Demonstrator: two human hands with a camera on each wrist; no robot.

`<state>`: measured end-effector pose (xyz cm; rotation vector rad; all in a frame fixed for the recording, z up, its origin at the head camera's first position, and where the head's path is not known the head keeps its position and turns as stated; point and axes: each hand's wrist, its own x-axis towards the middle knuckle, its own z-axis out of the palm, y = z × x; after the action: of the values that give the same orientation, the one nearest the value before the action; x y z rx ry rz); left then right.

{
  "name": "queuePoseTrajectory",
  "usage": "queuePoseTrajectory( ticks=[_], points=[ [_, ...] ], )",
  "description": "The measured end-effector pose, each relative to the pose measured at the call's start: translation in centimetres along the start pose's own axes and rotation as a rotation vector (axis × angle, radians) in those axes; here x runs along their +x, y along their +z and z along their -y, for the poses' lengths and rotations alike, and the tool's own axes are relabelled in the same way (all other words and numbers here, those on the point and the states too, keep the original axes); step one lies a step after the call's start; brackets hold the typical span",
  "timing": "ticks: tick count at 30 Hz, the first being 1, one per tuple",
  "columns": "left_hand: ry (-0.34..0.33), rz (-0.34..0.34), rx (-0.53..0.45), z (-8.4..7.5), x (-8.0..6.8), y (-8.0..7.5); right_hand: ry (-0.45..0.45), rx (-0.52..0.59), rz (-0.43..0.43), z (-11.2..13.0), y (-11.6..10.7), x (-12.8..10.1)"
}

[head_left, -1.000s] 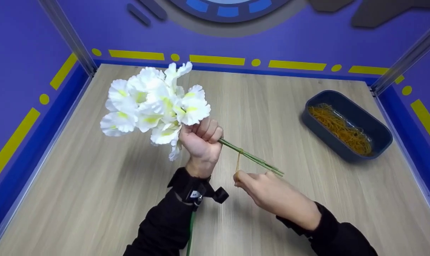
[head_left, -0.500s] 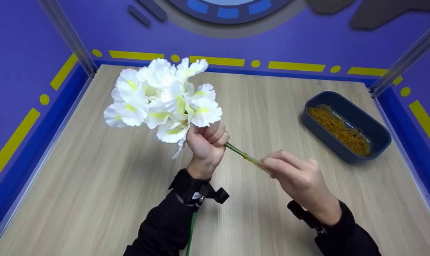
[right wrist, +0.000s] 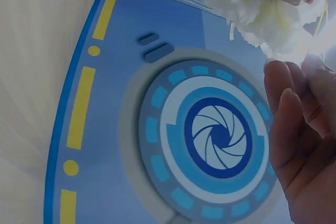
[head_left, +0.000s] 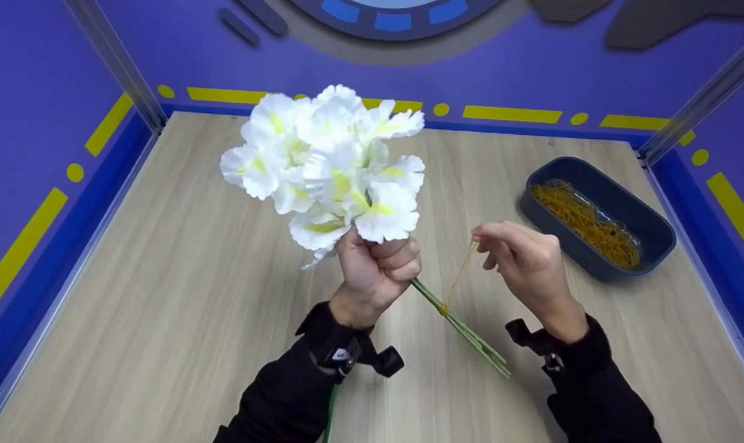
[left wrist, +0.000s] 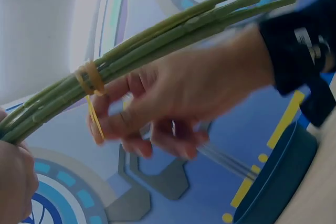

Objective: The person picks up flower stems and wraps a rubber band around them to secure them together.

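Observation:
My left hand (head_left: 378,264) grips a bunch of white artificial flowers (head_left: 329,166) just under the blooms, holding it above the table. The green stems (head_left: 464,332) stick out down and to the right. A yellow rubber band (head_left: 455,280) is wound round the stems (left wrist: 157,35) and stretched up to my right hand (head_left: 519,258), which pinches its free loop to the right of the bunch. In the left wrist view the rubber band (left wrist: 89,80) wraps the stems and runs down to the right hand's fingers (left wrist: 136,124). The right wrist view shows the flowers (right wrist: 252,3) and the right hand's fingers (right wrist: 294,124).
A dark blue oval tray (head_left: 649,221) filled with yellow rubber bands (head_left: 587,221) stands on the wooden table (head_left: 163,295) at the right. Purple walls with yellow markings enclose the table on three sides.
The left hand has tilted the bunch more upright and moved it right. The right hand has swung from below the stems, past them, up to their right, stretching the band.

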<state>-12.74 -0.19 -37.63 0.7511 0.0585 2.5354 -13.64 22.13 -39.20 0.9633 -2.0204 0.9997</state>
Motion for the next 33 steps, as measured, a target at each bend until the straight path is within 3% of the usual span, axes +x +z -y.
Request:
queuePoseTrajectory(
  ticks=[3, 6, 10, 17, 20, 26, 33],
  points=[
    [0.053, 0.005, -0.097, 0.1, 0.0, 0.2, 0.029, 0.012, 0.056, -0.5, 0.8, -0.4],
    [0.119, 0.001, -0.135, 0.2, 0.0, 0.2, 0.033, 0.035, 0.119, -0.5, 2.0, -0.9],
    [0.194, 0.011, -0.135, 0.0, 0.0, 0.2, 0.01, 0.069, 0.204, 0.5, 3.9, -1.4],
    [0.254, 0.039, -0.116, -0.7, 0.1, 0.0, -0.043, 0.04, 0.289, 3.5, 6.5, -2.4],
    [0.302, 0.037, -0.091, -1.3, 0.2, -0.3, -0.027, 0.047, 0.323, 4.6, 7.1, -2.9],
    [0.409, 0.058, 0.033, -2.4, 0.2, -0.6, 0.088, 0.241, 0.379, 5.5, 7.6, -3.5],
    [0.431, 0.121, 0.217, -2.8, 0.0, -0.7, 0.186, 0.33, 0.352, 6.1, 7.7, -4.0]
  ],
)
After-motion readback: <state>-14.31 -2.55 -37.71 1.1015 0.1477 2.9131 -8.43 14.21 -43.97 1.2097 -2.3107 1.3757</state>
